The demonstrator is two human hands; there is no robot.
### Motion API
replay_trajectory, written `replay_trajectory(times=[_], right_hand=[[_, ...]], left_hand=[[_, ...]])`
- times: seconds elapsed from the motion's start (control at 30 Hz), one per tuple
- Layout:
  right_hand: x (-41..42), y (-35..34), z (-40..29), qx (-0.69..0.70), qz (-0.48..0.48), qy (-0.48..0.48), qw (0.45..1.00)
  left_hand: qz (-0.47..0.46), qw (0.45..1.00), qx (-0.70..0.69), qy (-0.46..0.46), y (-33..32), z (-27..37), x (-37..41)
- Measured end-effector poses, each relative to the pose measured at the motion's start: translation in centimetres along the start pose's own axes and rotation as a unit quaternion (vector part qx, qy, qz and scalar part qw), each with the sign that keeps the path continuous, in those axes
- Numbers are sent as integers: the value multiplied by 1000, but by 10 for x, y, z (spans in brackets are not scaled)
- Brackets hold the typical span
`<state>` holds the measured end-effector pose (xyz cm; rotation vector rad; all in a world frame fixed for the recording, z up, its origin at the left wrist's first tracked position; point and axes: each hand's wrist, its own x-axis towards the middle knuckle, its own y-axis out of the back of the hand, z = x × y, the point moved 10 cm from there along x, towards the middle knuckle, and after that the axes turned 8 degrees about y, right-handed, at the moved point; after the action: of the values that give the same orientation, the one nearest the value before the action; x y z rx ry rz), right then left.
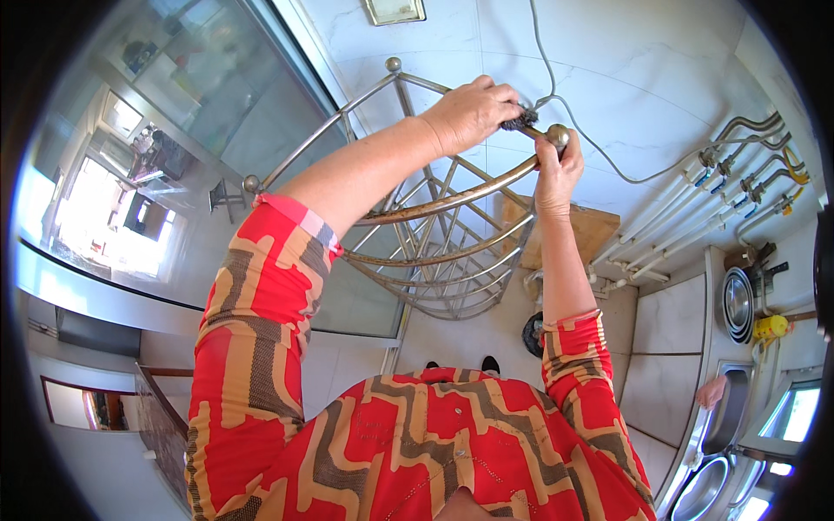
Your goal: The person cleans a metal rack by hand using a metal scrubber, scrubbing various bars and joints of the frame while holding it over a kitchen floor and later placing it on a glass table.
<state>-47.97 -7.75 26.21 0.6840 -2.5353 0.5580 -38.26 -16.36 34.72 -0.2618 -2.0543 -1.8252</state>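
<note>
A tall metal rack (456, 198) with several curved-front tiers stands before me, its top rails worn and brownish. My left hand (469, 116) reaches over the rack and pinches a dark grey scouring pad (519, 120) against the top side rail, near the right front corner. Just beside it, my right hand (559, 172) grips that corner post right below its round metal knob (558, 135). Two more ball knobs top the rack, one at the back corner (393, 64) and one at the left front (251, 183). My left forearm hides part of the upper rails.
A glass sliding door (260, 98) borders the rack on the left. Behind runs a tiled wall with a grey cable (586, 133). White pipes with valves (677, 208), a wooden board (586, 231), stacked metal basins (737, 305) and a sink (726, 413) are to the right.
</note>
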Motion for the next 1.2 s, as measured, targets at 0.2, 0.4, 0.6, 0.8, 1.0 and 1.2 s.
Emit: replay_trajectory(times=[0.2, 0.4, 0.6, 0.8, 1.0, 1.2], right_hand=[[-4, 1, -7, -2, 0, -15, 1000], [-8, 1, -14, -33, 12, 2, 999], [-8, 0, -15, -5, 9, 25, 1000], [-6, -1, -16, -38, 1, 27, 999], [-6, -18, -16, -43, -23, 24, 999], [-8, 3, -10, -79, -4, 65, 995]], left_hand=[[-99, 984, 19, 144, -9, -110, -19], [-57, 982, -7, 180, -9, -105, -23], [-64, 987, -131, 61, -2, 11, 1], [-4, 990, -143, 12, 4, 13, -6], [-22, 988, 45, 146, -10, -94, -20], [-58, 988, -50, 138, -4, -28, -6]])
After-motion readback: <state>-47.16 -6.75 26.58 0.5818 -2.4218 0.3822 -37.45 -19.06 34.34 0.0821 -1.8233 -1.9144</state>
